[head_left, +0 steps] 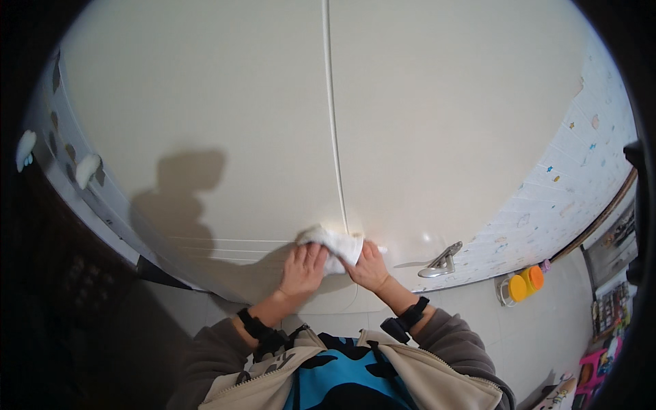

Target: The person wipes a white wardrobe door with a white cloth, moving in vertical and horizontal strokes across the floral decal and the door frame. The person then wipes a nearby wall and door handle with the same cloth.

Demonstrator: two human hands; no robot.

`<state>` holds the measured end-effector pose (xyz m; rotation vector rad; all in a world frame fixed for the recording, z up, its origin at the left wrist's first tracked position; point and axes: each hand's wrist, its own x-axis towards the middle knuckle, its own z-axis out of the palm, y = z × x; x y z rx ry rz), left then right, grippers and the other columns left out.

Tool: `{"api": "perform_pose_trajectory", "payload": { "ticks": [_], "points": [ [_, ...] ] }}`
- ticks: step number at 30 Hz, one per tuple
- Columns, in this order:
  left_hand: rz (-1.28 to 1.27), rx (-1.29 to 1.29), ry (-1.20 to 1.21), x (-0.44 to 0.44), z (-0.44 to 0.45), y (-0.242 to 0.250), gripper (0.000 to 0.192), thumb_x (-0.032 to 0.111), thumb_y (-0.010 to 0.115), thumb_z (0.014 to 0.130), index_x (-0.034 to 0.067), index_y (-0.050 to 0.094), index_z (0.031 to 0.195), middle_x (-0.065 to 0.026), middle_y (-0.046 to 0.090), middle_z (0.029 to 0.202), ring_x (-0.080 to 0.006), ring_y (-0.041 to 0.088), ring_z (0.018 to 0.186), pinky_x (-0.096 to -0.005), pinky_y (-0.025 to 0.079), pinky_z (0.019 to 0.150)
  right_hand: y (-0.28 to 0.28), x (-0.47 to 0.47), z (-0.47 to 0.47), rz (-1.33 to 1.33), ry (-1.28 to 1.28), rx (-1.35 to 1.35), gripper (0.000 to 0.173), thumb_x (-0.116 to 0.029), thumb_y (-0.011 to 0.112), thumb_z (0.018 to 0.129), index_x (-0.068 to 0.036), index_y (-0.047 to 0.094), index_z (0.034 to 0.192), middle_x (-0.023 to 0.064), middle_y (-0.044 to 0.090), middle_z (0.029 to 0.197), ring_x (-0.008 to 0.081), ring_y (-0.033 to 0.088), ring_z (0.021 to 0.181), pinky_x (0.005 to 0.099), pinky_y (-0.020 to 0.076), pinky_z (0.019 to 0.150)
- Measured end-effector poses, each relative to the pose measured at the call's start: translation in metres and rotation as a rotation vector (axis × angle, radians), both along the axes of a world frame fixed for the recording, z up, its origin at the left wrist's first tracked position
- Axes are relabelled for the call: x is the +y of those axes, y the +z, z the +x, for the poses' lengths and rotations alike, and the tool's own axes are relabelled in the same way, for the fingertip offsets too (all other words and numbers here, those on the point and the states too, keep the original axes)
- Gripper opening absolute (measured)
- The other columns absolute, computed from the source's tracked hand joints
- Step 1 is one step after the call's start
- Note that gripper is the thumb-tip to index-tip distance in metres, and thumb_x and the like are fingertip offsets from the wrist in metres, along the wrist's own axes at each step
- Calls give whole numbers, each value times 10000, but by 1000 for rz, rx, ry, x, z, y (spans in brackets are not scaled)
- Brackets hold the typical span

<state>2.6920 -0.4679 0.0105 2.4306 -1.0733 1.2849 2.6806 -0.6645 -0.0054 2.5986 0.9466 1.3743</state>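
Observation:
A bunched white cloth [333, 247] lies against a cream door [410, 128], at the lower end of a raised vertical strip [332, 102]. My left hand [305, 269] holds the cloth's left part to the door, with the fingers pointing up and laid over it. At the cloth's right edge, my right hand [370, 265] grips it between thumb and fingers. A small piece of the cloth shows past the right fingers. Thin horizontal grooves [230, 245] run along the door to the left. A metal lever handle [442, 262] is mounted to the right of my right hand.
Patterned wallpaper [538, 210] borders the door on the right. Containers with yellow and orange lids [525, 284] stand on the tiled floor [471, 318]. A pink plastic stool [592, 366] is at lower right. White fluffy decorations [88, 170] hang on the left.

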Motion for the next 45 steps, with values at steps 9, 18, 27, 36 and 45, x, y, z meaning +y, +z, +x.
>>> {"api": "perform_pose_trajectory", "payload": {
  "ticks": [9,18,27,36,45],
  "points": [
    [-123,149,145,9,20,84,759,174,743,687,-74,437,1335,-257,471,1335,-362,526,998,-469,460,833,119,15,24,14,-142,-153,307,-178,521,867,-78,660,1122,93,529,1390,222,448,1330,416,355,1042],
    [-227,-121,161,-9,14,75,512,145,643,817,-55,532,1274,-179,518,1341,-318,510,1122,-455,382,967,102,26,10,51,-37,-105,398,-189,529,854,-47,597,1219,133,523,1389,254,505,1221,362,413,967],
    [-52,-282,-112,8,46,161,301,60,637,834,-58,632,1111,-228,543,1296,-408,479,1261,-517,419,1030,174,0,22,-25,-37,-237,296,-213,544,797,-35,638,1014,121,570,1201,274,524,1170,350,440,894],
    [-326,-300,-152,-27,49,222,734,-16,662,692,-24,406,1379,-222,498,1369,-410,488,1211,-477,377,1047,241,16,43,254,40,-314,455,-205,573,799,-70,602,1233,86,538,1362,252,534,1136,379,395,935],
    [88,-93,-192,-41,27,-41,359,96,600,830,-12,470,1147,-182,457,1257,-380,400,1272,-551,355,1047,-10,-25,-8,97,-59,-2,432,-235,590,722,-86,677,1118,83,614,1181,264,541,1110,442,412,993]
  ]
}}
